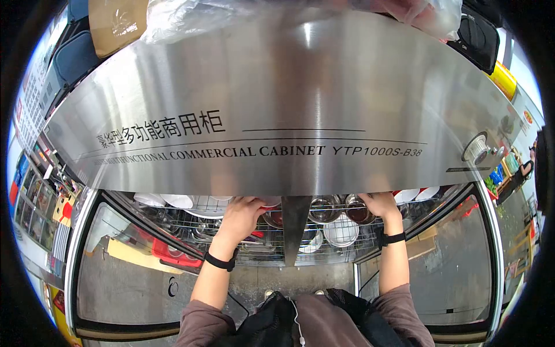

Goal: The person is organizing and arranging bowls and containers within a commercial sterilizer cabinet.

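Both my hands reach into an open steel cabinet (318, 168), under its top panel. My left hand (243, 217) is closed, fingers curled at the edge of a bowl (272, 203) on the upper wire rack (254, 246). The panel edge partly hides that bowl. Over on the right, my right hand (381, 204) has its fingers bent at the rim of a round steel bowl (358, 211), and their tips are partly hidden. Another steel bowl (325, 209) sits just left of it. White dishes (178, 200) stand on the rack left of my left hand.
A dark centre post (296, 228) divides the cabinet front. Glass doors swing out at left (133, 266) and right (445, 260). White bowls (341, 231) lie lower down. A cardboard box (117, 26) and plastic bags (191, 20) rest on top. A person (517, 176) is far right.
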`<state>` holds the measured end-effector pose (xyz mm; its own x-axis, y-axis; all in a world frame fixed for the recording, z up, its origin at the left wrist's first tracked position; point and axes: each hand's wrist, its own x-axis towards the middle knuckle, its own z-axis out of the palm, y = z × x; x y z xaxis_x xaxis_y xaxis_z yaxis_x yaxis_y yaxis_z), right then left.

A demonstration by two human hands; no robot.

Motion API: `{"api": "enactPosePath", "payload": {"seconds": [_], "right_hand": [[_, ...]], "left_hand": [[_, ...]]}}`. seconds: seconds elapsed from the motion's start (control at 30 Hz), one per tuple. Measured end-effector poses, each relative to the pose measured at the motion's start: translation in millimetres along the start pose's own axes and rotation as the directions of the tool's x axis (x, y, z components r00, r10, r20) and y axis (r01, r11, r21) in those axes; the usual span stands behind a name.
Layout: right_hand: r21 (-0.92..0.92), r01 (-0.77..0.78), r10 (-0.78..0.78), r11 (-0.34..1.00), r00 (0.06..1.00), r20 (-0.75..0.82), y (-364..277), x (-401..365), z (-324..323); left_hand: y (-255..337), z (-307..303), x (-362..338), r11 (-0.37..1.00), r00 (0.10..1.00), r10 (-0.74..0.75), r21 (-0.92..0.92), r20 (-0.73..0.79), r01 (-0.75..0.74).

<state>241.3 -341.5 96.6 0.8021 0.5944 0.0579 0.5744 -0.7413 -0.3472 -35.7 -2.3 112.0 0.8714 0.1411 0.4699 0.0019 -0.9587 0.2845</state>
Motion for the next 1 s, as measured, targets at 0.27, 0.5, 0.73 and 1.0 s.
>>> {"api": "enactPosePath", "payload": {"seconds": [0.27, 0.5, 0.73, 1.0], "right_hand": [[-0.035, 0.079, -0.082, 0.996, 0.993, -0.089, 10.7, 3.5, 8.2], [-0.043, 0.175, -0.179, 0.984, 0.928, -0.325, 12.2, -3.2, 14.1], [-0.088, 0.176, -0.197, 0.98, 0.877, -0.439, 2.9, -15.5, 6.7], [0.021, 0.263, -0.223, 0.965, 0.856, -0.466, 15.1, -17.3, 9.0]], "left_hand": [[7.8, -8.5, -3.2, 0.992, 0.988, -0.037, 0.11, -0.149, 0.054], [44.4, -62.2, -29.9, 0.998, 0.964, 0.05, -0.028, -0.261, -0.059], [101.4, -97.0, -54.1, 0.914, 0.995, 0.085, -0.402, 0.047, -0.059], [188.2, -9.3, 3.2, 0.821, 0.948, 0.281, -0.55, 0.153, -0.154]]}}
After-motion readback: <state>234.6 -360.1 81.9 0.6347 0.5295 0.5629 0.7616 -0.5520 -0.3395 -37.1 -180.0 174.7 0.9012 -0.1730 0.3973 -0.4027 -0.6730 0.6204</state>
